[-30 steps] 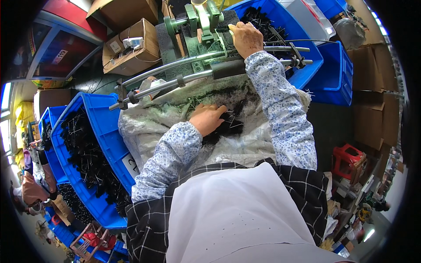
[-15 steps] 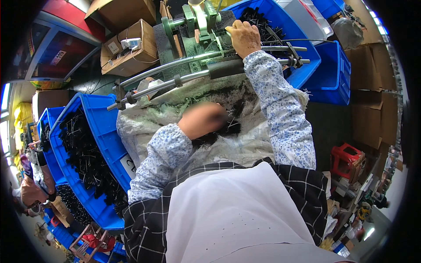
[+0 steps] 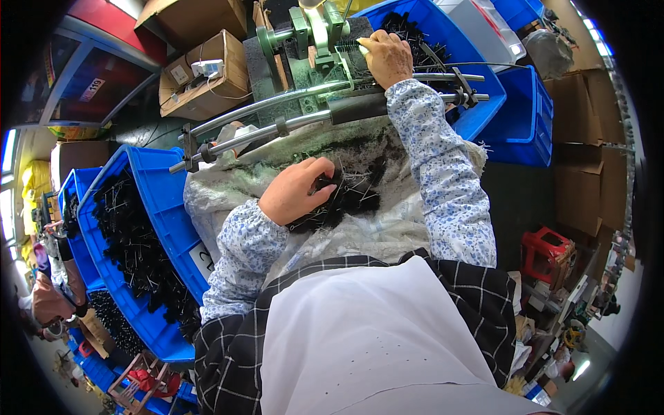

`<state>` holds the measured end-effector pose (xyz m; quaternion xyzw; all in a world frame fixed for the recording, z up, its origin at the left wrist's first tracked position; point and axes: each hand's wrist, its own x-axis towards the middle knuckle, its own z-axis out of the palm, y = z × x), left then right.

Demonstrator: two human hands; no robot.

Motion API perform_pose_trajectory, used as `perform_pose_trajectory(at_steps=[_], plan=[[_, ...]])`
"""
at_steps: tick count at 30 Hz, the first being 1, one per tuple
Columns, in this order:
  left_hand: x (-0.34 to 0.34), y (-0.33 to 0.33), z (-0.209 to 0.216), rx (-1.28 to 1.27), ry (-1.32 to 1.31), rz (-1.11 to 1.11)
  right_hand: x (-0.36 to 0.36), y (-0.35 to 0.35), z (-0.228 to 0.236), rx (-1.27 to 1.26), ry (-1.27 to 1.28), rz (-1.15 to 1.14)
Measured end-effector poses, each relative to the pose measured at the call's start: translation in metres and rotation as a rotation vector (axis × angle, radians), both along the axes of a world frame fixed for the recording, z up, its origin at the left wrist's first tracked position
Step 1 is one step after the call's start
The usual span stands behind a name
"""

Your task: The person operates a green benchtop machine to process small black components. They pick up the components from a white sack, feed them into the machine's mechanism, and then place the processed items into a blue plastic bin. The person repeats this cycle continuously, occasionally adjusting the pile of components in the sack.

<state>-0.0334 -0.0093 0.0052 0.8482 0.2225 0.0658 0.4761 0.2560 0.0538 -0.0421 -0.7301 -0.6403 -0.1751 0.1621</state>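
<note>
My left hand (image 3: 297, 190) is over a pile of small black brushes with thin metal wire stems (image 3: 356, 190), heaped on a whitish woven sack across my lap. Its thumb and forefinger curve apart, with dark bristles showing in the gap. My right hand (image 3: 387, 57) is at the green machine (image 3: 315, 41), its fingers pinched together and the thumb toward the machine's middle. Beside that thumb lies a short dark bristly piece (image 3: 348, 47). What the right fingers grip is hidden.
Two metal rails (image 3: 277, 130) with a dark sleeve cross before the machine. A blue bin (image 3: 155, 187) of black brushes stands at my left, another blue bin (image 3: 477, 104) behind my right hand. An opened cardboard box (image 3: 204, 72) sits back left; a red stool (image 3: 546, 256) lies right.
My left hand, blurred over the pile before, has drawn back slightly left, its thumb and forefinger now apart and more brushes uncovered. The right hand has shifted only slightly at the machine.
</note>
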Motion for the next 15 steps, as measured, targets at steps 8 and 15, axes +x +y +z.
perform_pose_trajectory(at_steps=[8, 15], plan=[[0.001, -0.002, 0.001, -0.016, -0.023, -0.004, 0.001, 0.003, -0.002, -0.089, 0.069, 0.02], [0.004, -0.002, 0.005, -0.013, -0.054, 0.026, -0.001, 0.005, 0.002, -0.147, -0.024, -0.01]])
